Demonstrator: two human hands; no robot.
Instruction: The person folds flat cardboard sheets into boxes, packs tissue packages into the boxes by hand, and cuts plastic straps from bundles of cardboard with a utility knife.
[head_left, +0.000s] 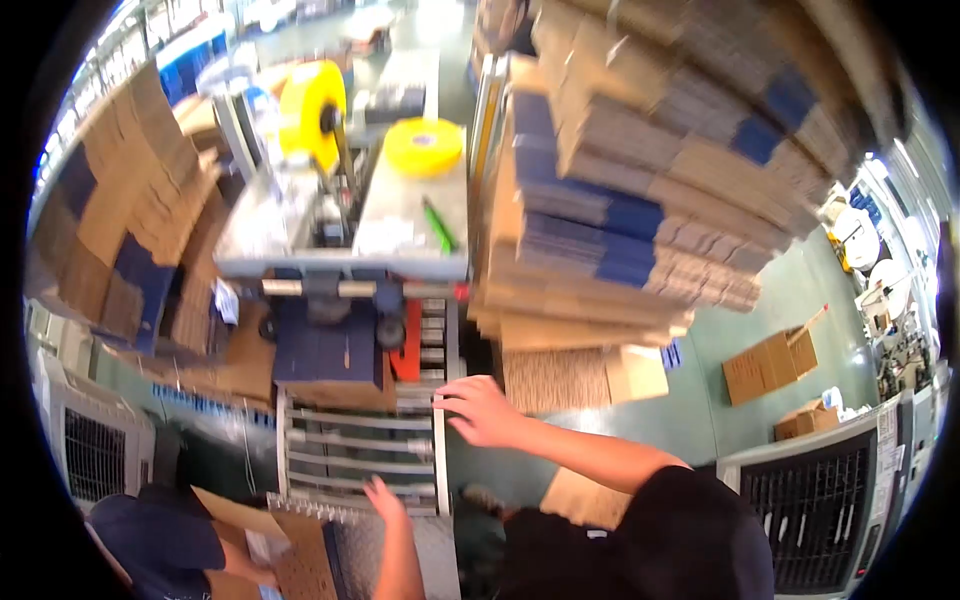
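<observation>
My right hand point(482, 410) is stretched out with its fingers apart, above the right rail of the roller conveyor point(362, 444). It holds nothing. My left hand point(386, 498) is over the near end of the rollers, somewhat blurred, with its fingers extended and nothing visible in it. Ahead of both hands, a dark blue and brown carton point(328, 352) sits on the conveyor under the carton sealing machine point(340, 262). Neither hand touches the carton.
Tall stacks of flattened cartons stand right point(590, 240) and left point(120, 210). A yellow tape roll point(424, 146) and a green-handled tool point(438, 226) lie on the machine's top. At lower left, another person's arm point(235, 562) reaches into an open carton point(300, 545).
</observation>
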